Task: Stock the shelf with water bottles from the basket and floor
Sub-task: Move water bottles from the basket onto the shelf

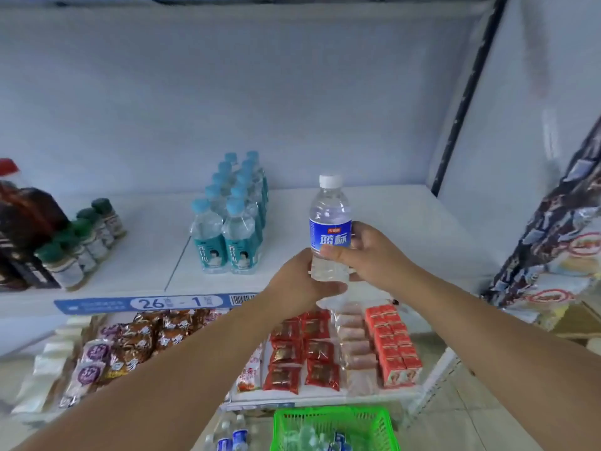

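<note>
The white shelf has wide bare room on its right half, between the rows of teal bottles and the side wall. The green basket stands low on the floor. Just above the shelf's front edge, both hands grip one upright water bottle: left hand at its base, right hand around the label.

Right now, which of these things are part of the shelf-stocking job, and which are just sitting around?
Job: blue-label water bottle, gripped by left hand and right hand; upper shelf; green basket; floor bottles.
Just there: teal-label bottles, spice jars, red snack packets, red boxes.
</note>
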Demonstrator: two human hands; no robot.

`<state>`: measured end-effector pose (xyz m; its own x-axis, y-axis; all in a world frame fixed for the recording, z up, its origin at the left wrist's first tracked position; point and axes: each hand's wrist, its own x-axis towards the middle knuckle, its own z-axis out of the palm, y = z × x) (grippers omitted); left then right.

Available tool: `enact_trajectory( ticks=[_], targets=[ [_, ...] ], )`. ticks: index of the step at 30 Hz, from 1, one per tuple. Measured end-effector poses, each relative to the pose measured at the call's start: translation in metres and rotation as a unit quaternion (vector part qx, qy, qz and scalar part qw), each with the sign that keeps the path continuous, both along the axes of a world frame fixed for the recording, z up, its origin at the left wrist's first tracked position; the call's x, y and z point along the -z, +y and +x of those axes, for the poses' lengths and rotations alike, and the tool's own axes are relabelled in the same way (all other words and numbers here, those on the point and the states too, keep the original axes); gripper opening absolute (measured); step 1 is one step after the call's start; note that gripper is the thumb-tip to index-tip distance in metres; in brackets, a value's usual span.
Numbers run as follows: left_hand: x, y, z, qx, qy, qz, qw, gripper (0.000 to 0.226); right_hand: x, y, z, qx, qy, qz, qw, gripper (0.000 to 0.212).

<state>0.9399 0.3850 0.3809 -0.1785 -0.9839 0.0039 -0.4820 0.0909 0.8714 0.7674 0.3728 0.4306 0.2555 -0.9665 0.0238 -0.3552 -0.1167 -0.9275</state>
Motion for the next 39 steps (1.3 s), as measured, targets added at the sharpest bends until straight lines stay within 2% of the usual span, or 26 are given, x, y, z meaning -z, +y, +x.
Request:
enact_trajectory(
  ticks=[3,7,11,16,23,29,33,39],
  targets=[
    [0.003,-0.034,-0.011,-0.057,-0.008,-0.001,0.998,0.063,0.0,-0.039,-0.001,-0.004,0.003,0.01,1.0,0.056],
    [0.009,-0.086,-0.018,-0.082,-0.011,0.0,0.997,0.059,0.007,-0.093,-0.005,-0.014,-0.011,0.03,0.999,0.061],
    [0.015,-0.132,-0.021,-0.122,-0.036,0.008,0.992,0.067,0.015,-0.141,-0.009,-0.023,-0.002,0.021,1.0,0.061],
    [0.02,-0.17,-0.021,-0.174,-0.015,0.005,0.985,0.067,0.02,-0.19,-0.003,-0.053,0.022,-0.003,0.998,0.062],
    [0.009,-0.233,-0.008,-0.179,0.021,0.051,0.982,0.066,0.012,-0.255,0.016,-0.068,0.056,0.003,0.996,0.058],
    [0.011,-0.266,0.001,-0.191,-0.008,0.051,0.98,0.075,0.015,-0.289,0.031,-0.054,0.066,-0.011,0.996,0.057],
    [0.011,-0.282,0.006,-0.192,-0.02,0.056,0.98,0.076,0.016,-0.302,0.039,-0.046,0.069,-0.001,0.997,0.069],
    [0.011,-0.298,0.012,-0.196,-0.04,0.046,0.979,0.073,0.017,-0.317,0.049,-0.038,0.072,-0.002,0.997,0.067]
  ],
)
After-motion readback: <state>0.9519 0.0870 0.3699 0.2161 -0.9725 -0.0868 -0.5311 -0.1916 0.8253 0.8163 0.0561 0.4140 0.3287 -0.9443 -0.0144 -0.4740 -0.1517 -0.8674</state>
